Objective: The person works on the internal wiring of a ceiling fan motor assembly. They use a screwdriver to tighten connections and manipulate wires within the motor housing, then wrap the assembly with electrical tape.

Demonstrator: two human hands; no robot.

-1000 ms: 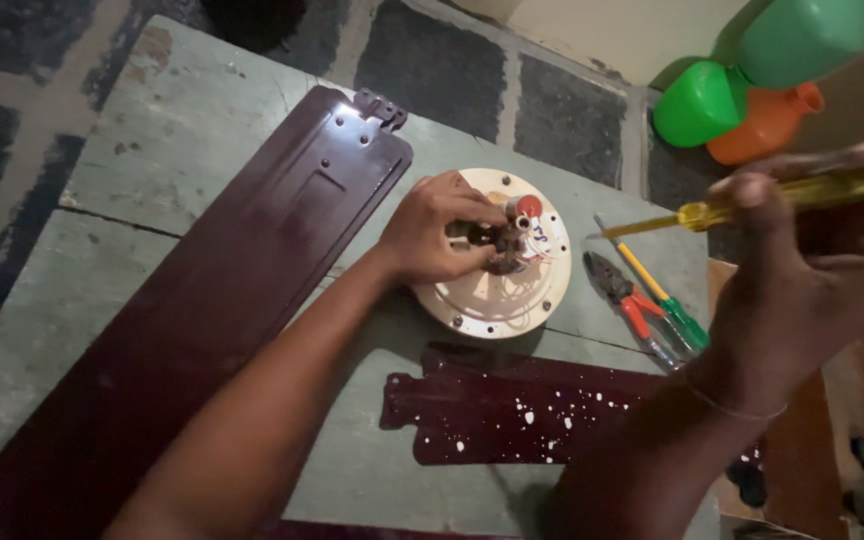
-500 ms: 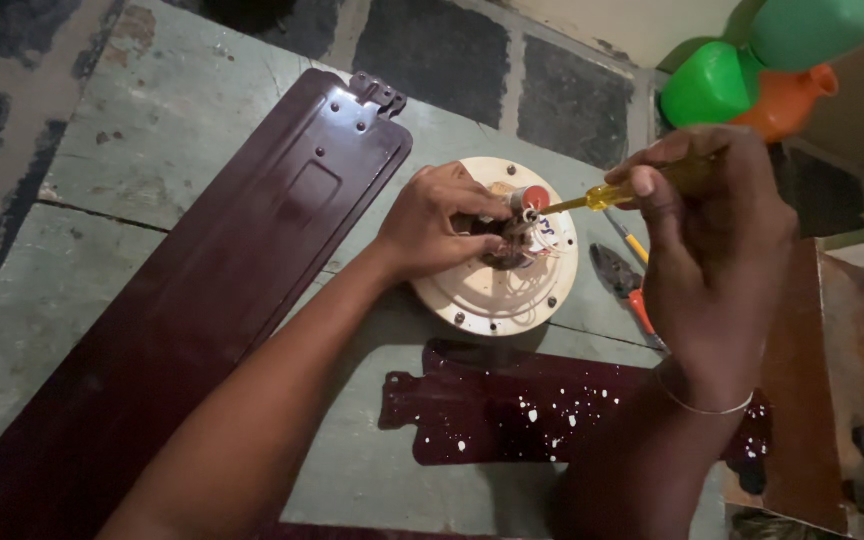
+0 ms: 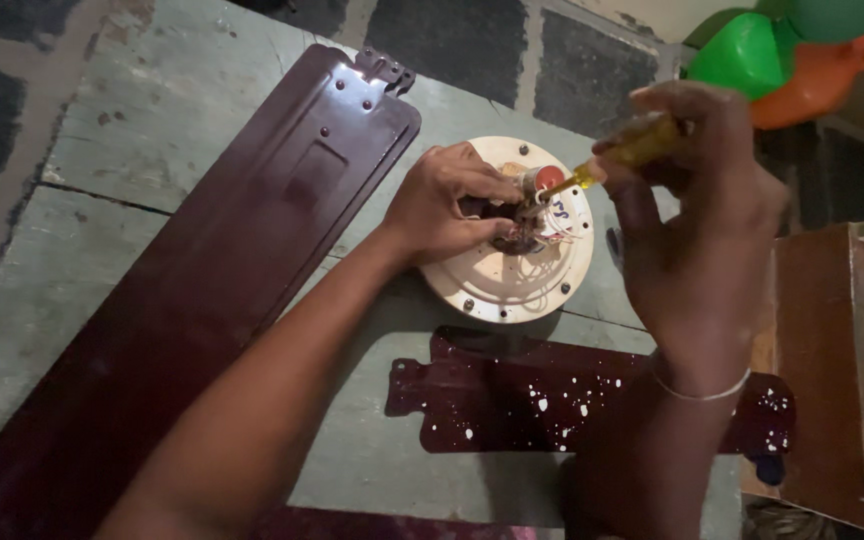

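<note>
1. The round cream metal fan motor (image 3: 512, 265) sits mid-counter, its maroon blades already detached beside it.
2. The left hand (image 3: 447, 205) pinches the hub wiring.
3. The right hand (image 3: 697, 220), grip clenched on a yellow-handled screwdriver (image 3: 617, 160), has its tip at the hub; work there looks unfinished.

left hand (image 3: 449, 205) grips fan motor (image 3: 512, 240) hub | right hand (image 3: 697, 220) holds yellow screwdriver (image 3: 612, 160) at hub

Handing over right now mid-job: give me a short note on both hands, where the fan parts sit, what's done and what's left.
Left hand: fingers pinching the wiring at the hub of the cream fan motor.
Right hand: holding a yellow screwdriver, tip at the hub.
Parts: one maroon blade lies left of the motor, a paint-spattered blade in front.
Done: blades off the motor.
Left: the hub work, apparently unfinished.
</note>
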